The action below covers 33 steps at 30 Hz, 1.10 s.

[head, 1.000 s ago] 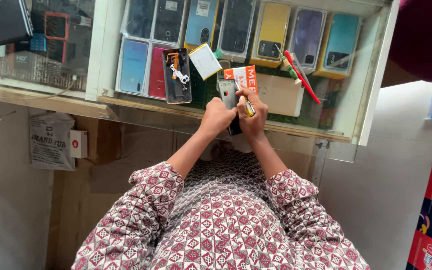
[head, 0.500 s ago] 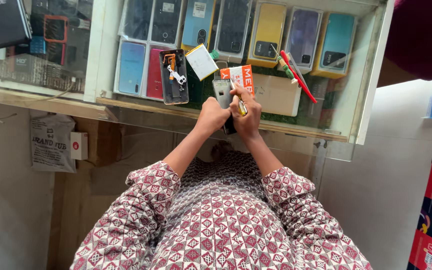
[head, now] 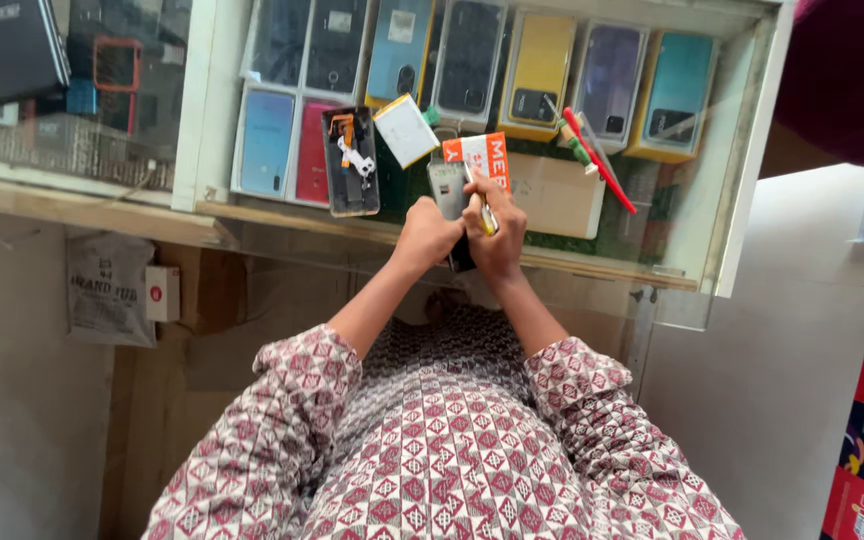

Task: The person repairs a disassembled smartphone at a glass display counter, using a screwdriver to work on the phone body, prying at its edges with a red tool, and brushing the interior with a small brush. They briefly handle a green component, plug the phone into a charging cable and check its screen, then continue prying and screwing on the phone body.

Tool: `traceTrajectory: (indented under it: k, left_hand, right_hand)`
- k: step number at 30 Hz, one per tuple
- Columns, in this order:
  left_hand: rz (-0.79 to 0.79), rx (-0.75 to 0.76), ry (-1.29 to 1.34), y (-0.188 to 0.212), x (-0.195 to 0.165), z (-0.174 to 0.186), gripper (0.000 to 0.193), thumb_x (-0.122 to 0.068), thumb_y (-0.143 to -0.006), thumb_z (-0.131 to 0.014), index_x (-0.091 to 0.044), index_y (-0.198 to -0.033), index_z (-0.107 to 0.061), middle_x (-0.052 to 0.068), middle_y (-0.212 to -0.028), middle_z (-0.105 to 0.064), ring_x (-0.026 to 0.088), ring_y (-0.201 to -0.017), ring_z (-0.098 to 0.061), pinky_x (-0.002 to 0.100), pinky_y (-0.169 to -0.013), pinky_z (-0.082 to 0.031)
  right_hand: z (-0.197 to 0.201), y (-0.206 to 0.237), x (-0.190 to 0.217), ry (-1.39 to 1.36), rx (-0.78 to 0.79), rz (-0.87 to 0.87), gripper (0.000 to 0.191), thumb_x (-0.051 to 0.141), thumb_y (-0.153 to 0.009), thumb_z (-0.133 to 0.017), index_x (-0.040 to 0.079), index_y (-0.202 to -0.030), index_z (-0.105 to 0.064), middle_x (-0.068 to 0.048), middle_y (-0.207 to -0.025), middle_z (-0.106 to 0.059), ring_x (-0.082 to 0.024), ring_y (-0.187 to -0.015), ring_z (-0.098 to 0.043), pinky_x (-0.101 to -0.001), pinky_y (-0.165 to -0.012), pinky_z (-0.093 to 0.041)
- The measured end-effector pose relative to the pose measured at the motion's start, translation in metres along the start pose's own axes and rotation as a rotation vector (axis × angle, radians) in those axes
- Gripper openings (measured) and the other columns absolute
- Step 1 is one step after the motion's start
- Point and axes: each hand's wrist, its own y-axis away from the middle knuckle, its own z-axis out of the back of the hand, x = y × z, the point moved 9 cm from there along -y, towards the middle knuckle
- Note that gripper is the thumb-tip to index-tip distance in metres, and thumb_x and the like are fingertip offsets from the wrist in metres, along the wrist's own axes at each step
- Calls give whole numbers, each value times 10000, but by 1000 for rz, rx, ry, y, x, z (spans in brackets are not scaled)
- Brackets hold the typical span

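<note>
Gripping fingers of both hands, left hand [head: 426, 236] and right hand [head: 497, 228], around flat grey rectangular phone [head: 447, 190].

A small grey phone part [head: 447, 188] stands upright, gripped over the glass counter's near edge.

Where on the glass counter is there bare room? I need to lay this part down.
Bare glass lies left of the opened phone, above the wooden ledge. Around both hands it is crowded: white battery, orange-white packet, cardboard box, red tool.
</note>
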Motion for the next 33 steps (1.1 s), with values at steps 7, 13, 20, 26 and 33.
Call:
traceTrajectory:
  k: [7, 13, 20, 26, 33]
  left_hand:
    - [-81, -23, -111, -4, -9, 3, 430, -263, -755, -795, 133, -837, -648, 268, -758, -706, 315, -703, -756, 407, -563, -587]
    - [-25, 40, -38, -1, -2, -3, 371, -242, -764, -743, 121, -811, -679, 257, -715, -719, 312, -664, -772, 419, -541, -578]
    - [-69, 6, -93, 0, -9, 2, 382, -250, -764, -768, 116, -838, -690, 266, -747, -716, 311, -709, -763, 405, -578, -577]
    - [-51, 16, -45, 0, -5, 0, 375, -235, -751, -741, 126, -819, -666, 264, -761, -731, 303, -694, -770, 416, -575, -573]
    - [-98, -42, -140, -1, -11, 5, 496, -301, -756, -823, 151, -829, -633, 291, -776, -697, 342, -749, -742, 414, -605, -577]
  right_hand:
    - [-1, 1, 4, 36, -5, 30, 251, 140, -946, -619, 30, -1166, -672, -197, -1178, -721, -375, -1092, -701, -424, -1001, -524]
    - [-2, 2, 8, 67, 31, 110, 210, 151, -971, -605, 35, -1135, -668, -238, -1314, -677, -416, -1241, -644, -468, -1073, -483]
    - [-1, 2, 12, 81, 11, 121, 243, 160, -959, -599, 16, -1144, -664, -236, -1301, -678, -409, -1248, -629, -455, -1076, -477]
    - [-4, -2, 12, 82, 75, 137, 198, 149, -978, -576, 21, -1102, -663, -239, -1328, -675, -380, -1301, -634, -464, -1100, -460]
    - [0, 3, 16, 72, 2, 136, 200, 183, -977, -623, 47, -1119, -660, -235, -1325, -670, -398, -1261, -624, -445, -1098, -455]
